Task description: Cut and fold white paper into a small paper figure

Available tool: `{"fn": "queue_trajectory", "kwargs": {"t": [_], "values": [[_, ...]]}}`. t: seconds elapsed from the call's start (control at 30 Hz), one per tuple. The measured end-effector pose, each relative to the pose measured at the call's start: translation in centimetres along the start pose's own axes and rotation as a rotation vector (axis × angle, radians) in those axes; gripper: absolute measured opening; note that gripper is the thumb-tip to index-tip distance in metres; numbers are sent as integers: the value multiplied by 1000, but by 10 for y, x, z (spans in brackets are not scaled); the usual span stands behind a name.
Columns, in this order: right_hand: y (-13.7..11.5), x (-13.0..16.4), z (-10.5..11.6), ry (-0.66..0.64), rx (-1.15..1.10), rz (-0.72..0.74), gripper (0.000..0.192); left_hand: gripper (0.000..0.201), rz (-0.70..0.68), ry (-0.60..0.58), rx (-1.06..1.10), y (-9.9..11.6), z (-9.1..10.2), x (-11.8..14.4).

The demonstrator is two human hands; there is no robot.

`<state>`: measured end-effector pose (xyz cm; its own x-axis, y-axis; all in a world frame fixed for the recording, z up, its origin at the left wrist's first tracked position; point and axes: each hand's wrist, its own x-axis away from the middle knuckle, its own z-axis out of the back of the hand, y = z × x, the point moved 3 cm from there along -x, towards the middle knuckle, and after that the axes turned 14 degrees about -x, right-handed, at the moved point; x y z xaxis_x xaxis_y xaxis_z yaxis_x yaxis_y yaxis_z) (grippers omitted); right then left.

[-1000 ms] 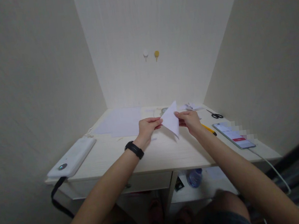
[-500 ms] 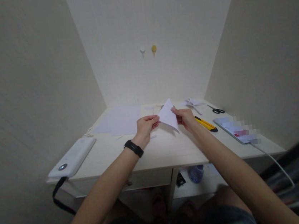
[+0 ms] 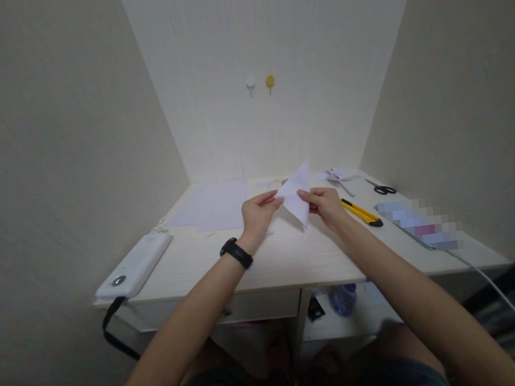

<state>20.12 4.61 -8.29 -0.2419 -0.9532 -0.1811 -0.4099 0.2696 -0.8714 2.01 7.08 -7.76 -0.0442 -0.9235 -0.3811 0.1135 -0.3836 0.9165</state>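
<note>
- Head view: the left hand (image 3: 258, 213) and the right hand (image 3: 326, 204) hold a folded piece of white paper (image 3: 297, 196) between them, lifted just above the desk (image 3: 293, 257), roughly at its middle.
- The left thumb and fingers pinch the paper's left corner; the right thumb and fingers pinch its right edge. One point of the paper stands up, another hangs down.
- The paper looks light, thin and limp, easy to crease or tear; I judge it is best held at the folded edges and corners, where the layers are stiffer, as both hands do.
- Around it: flat sheets (image 3: 215, 205) lie behind the left hand, a yellow cutter (image 3: 362, 212) just beside the right wrist, scissors (image 3: 382, 188) farther back, a crumpled paper scrap (image 3: 339, 175) near the wall, a phone (image 3: 422, 225) with its cable at the right, a white power bank (image 3: 135, 266) at the left edge.
- Against the earlier pictures: the paper has tilted slightly, its top point now higher and more to the right; both hands keep the same pinch, and the view has shifted a little.
</note>
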Motion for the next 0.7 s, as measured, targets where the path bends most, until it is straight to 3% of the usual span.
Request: {"fn": "queue_trajectory", "kwargs": {"t": [0.1,0.47,0.7], "values": [[-1,2,0,0,2,7,46,42,-10,-17,8,2,0,2],[3,-2,4,-17,55,28,50,26,-13,-5,37,2,-1,2],[1,0,5,-23,88,28,47,30,-15,-22,16,2,0,1]]}}
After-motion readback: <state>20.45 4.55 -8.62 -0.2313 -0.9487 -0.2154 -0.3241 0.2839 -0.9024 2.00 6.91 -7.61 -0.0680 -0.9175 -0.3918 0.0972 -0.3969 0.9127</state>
